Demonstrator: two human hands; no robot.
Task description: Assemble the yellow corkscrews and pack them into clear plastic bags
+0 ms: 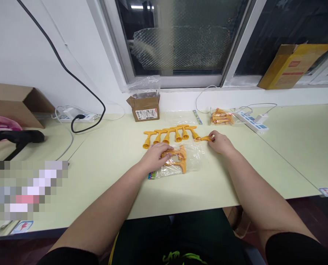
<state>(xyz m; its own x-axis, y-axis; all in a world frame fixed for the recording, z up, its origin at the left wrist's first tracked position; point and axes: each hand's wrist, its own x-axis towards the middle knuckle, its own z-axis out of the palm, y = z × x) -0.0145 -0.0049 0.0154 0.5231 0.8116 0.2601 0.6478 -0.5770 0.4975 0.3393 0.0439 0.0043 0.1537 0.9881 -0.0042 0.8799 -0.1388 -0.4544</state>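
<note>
My left hand is closed on a clear plastic bag that lies flat, with its fingers and thumb about the bag's left part. Inside the bag are orange T-shaped plastic pieces; my fingers partly cover them. Between the thumb and fingers of my right hand is one yellow plastic piece, its far end hidden by the grip. It points left toward a row of several yellow T-shaped pieces with flared, cup-like ends, lying side by side just beyond the bag.
Behind the row, a small open cardboard box stands against the wall. Another bag of orange pieces lies beside a white power strip at the back right. A black cable hangs down on the left.
</note>
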